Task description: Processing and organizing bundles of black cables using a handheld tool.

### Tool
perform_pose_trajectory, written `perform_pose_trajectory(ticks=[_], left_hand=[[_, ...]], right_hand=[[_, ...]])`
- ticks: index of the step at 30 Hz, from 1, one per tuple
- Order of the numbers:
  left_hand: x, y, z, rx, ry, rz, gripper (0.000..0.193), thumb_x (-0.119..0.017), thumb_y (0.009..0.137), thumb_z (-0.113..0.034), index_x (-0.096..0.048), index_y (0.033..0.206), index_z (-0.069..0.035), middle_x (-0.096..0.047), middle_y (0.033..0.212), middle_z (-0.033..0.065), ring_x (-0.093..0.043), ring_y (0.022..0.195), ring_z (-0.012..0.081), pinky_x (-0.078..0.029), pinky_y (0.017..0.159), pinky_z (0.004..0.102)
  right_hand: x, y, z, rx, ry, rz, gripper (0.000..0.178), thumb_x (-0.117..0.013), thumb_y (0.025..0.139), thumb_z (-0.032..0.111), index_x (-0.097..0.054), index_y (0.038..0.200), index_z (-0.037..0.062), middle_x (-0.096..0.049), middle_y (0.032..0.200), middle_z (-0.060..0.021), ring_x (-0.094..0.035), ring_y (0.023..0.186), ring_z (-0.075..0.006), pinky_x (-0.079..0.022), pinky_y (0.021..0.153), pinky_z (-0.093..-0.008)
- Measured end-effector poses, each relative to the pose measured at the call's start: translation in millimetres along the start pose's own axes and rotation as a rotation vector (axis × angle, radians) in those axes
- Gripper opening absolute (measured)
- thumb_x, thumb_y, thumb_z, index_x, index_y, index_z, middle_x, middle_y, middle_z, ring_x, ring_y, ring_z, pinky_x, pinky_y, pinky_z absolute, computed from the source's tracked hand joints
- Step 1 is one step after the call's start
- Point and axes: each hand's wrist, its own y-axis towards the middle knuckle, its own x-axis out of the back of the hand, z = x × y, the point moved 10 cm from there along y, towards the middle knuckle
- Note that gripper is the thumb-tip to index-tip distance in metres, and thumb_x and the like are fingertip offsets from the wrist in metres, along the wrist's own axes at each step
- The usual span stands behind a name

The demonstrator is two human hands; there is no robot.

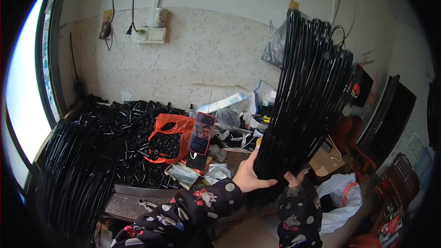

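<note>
A thick upright bundle of thin black cables point(303, 101) rises in front of me, leaning slightly to the right at its top. My left hand point(255, 177) grips its lower left side, thumb across the front. At the lower right side, my right hand point(294, 179) closes round the bundle, with most of its fingers hidden behind or beneath it. Both my forearms wear dark patterned sleeves. Whether the cable ends are looped or cut is hard to make out.
Another mass of black cables point(76, 179) hangs at the left. Small black tubular parts point(133, 115) heap the table beside a red plastic bag point(181, 126), a propped phone point(202, 133) and pliers point(148, 205). A white bag point(342, 202) and a cardboard box point(325, 158) stand right.
</note>
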Motion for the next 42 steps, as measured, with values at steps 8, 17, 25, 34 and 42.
perform_pose_trajectory(ticks=[8,17,25,34,42], left_hand=[[-11.4,-2.8,40.3,-0.016,0.023,0.159,0.093,-0.081,0.054,-0.013,-0.028,0.129,-0.001,-0.046,0.12,0.0078,-0.042,0.111,0.0164,-0.03,0.095,0.0297],[-46.2,88.1,-99.8,-0.229,-0.254,0.211,0.09,-0.079,0.054,-0.007,-0.028,0.128,0.002,-0.046,0.12,0.0118,-0.044,0.109,0.018,-0.033,0.094,0.0282],[-113.8,19.0,-154.6,-0.247,-0.183,0.264,0.059,-0.071,0.055,-0.001,-0.046,0.108,0.003,-0.059,0.093,0.0094,-0.054,0.086,0.0128,-0.044,0.077,0.0264],[-177.3,-83.8,-102.0,-0.124,-0.389,0.25,0.064,-0.068,0.055,-0.007,-0.043,0.113,0.002,-0.06,0.088,0.0162,-0.059,0.082,0.0229,-0.045,0.074,0.0296],[-172.1,-197.5,120.3,0.458,-0.234,0.191,0.043,-0.072,0.06,-0.002,-0.056,0.1,0.001,-0.061,0.089,0.0036,-0.055,0.079,0.0111,-0.045,0.075,0.0269]], right_hand=[[27.8,-7.9,-5.2,0.003,-0.034,0.055,0.079,-0.075,0.064,0.033,-0.036,0.124,0.0007,-0.047,0.117,-0.01,-0.045,0.107,-0.022,-0.037,0.089,-0.0329],[-12.6,73.3,184.1,0.195,-0.041,-0.073,0.057,-0.07,0.07,0.012,-0.042,0.118,0.0008,-0.054,0.106,-0.0058,-0.052,0.095,-0.0166,-0.04,0.085,-0.0286],[-4.9,-25.9,273.5,0.23,-0.258,-0.17,0.054,-0.052,0.072,0.002,-0.035,0.123,-0.0041,-0.046,0.118,-0.0168,-0.047,0.108,-0.0266,-0.035,0.095,-0.0367],[31.3,-164.2,267.5,-0.109,-0.661,-0.337,0.057,-0.054,0.072,0.005,-0.032,0.123,-0.0072,-0.045,0.118,-0.0178,-0.047,0.107,-0.0263,-0.036,0.093,-0.0373],[124.3,-337.9,62.2,-0.321,-0.447,-0.691,0.042,-0.061,0.067,-0.007,-0.044,0.105,-0.0006,-0.056,0.087,-0.0061,-0.056,0.081,-0.0155,-0.045,0.074,-0.0269]])
